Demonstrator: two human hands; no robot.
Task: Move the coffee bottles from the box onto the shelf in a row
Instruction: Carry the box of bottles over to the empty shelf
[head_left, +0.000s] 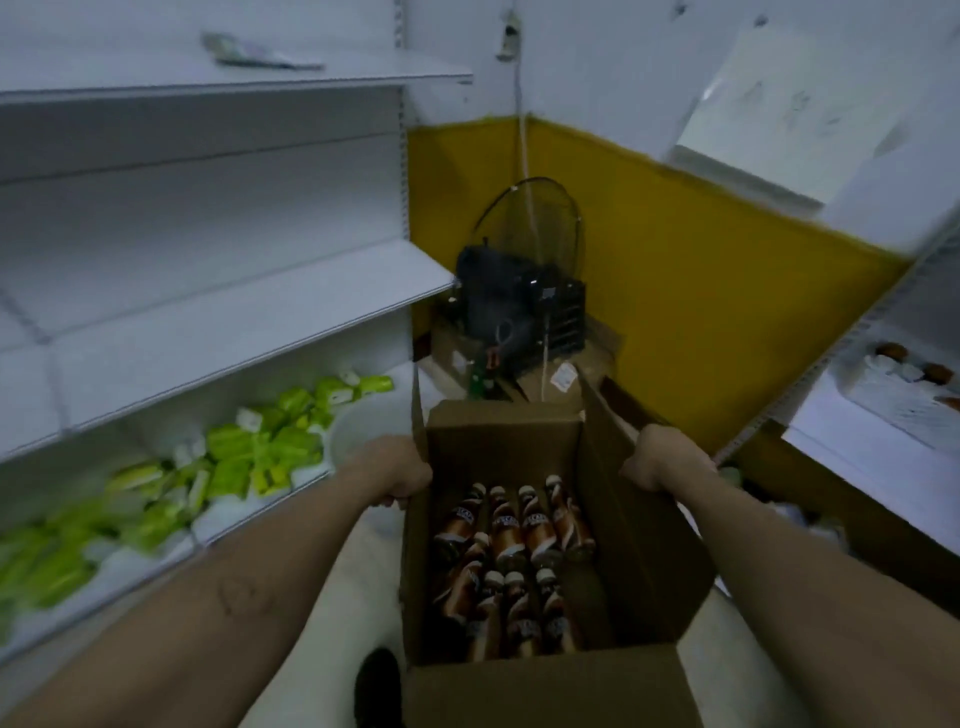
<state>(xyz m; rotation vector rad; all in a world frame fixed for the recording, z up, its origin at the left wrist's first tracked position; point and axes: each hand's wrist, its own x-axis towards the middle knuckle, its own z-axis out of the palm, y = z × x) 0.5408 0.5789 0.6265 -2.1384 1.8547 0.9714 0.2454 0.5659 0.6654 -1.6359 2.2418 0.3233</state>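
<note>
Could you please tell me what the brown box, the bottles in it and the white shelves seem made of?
Open brown box: matte corrugated cardboard, judging by its creased flaps. Brown coffee bottles: glossy, probably plastic; too blurred to confirm. White shelf: smooth painted metal, apparently, given its thin edge.

1. Dim, cool, even light with soft shadows and no glare.
2. Blur smears the green packets (223, 467) and the frame's right edge.
3. Wide-angle distortion bends the shelf (208, 306) edges, and the inside of the box (545, 686) is dark.
</note>
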